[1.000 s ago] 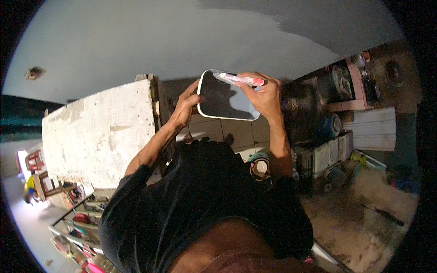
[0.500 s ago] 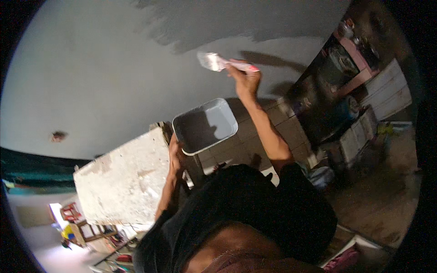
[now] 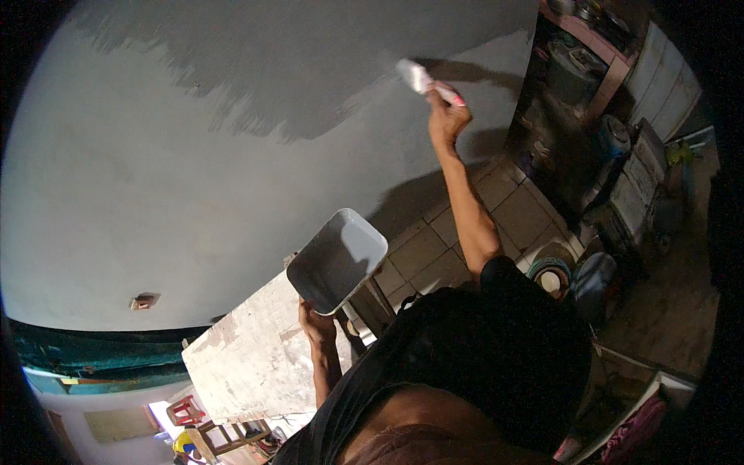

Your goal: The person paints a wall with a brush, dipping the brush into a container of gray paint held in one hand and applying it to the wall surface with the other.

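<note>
My right hand is closed round the handle of a paintbrush, its pale head up against the wall. A dark grey painted area with ragged, streaky edges covers the upper wall, and lighter grey shows below it. My left hand grips the lower corner of a rectangular tub with a light rim. Grey paint coats the inside of the tub, which is tilted and partly in shadow. Some of the left fingers are hidden beneath the tub.
A paint-stained white tabletop lies below the tub. To the right, tiled floor runs toward a cluttered shelf with pots. A small bucket stands near my right elbow. A wall fitting is at the left.
The paintbrush and my right hand have moved up and right, onto the edge of the dark paint. The tub sits lower in view, and the whole scene has shifted as my head turned.
</note>
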### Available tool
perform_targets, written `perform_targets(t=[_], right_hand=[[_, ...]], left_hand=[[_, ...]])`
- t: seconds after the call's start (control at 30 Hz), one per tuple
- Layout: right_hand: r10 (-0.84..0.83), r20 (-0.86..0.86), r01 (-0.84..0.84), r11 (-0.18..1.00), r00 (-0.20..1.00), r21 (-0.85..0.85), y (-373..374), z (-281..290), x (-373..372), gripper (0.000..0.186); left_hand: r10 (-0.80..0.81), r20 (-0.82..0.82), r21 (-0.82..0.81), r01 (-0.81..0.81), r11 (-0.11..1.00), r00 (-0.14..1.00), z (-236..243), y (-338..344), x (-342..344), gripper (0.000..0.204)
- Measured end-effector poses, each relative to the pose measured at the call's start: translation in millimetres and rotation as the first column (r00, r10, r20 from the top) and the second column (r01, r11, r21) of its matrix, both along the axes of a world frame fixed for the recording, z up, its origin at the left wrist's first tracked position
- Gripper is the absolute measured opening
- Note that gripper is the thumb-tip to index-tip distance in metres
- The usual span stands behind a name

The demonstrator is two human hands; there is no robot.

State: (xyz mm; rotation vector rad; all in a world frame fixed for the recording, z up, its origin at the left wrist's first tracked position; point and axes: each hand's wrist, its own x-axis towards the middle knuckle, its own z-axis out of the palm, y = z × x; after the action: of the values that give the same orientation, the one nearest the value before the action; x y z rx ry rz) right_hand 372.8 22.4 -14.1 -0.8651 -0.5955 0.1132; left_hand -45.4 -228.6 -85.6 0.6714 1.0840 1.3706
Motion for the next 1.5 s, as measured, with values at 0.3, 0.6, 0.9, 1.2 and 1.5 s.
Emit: perform_targets(t=[0.3, 0.6, 0.9, 1.2, 1.5], right_hand=[[0.157, 0.322, -0.141, 0.987, 0.934, -0.072, -26, -7, -125, 0.019], [0.360, 0.433, -0.361, 0.929, 0.826, -0.084, -22, -9, -111, 0.015], [-0.177, 0.010, 0.177, 0.984, 0.984, -0.031, 3, -12, 18, 0.018], [0.420, 0.364, -0.406, 0.906, 0.832, -0.119, -48, -31, -175, 0.019], [0.206, 0.239, -0.185, 0.977, 0.949, -0.105, -3, -8, -12, 0.012]], left_hand=[[0.020, 0.065, -0.015, -0.019, 1.000, 0.998, 32, -20, -2, 0.046], [0.079, 0.124, -0.039, -0.074, 0.996, 0.989, 50, -20, -4, 0.051], [0.091, 0.084, -0.060, -0.086, 0.994, 0.992, 44, -22, -2, 0.049], [0.134, 0.011, -0.035, -0.133, 0.990, 0.991, 55, -27, 4, 0.051], [0.143, 0.041, -0.083, -0.140, 0.987, 0.989, 49, -25, 3, 0.051]])
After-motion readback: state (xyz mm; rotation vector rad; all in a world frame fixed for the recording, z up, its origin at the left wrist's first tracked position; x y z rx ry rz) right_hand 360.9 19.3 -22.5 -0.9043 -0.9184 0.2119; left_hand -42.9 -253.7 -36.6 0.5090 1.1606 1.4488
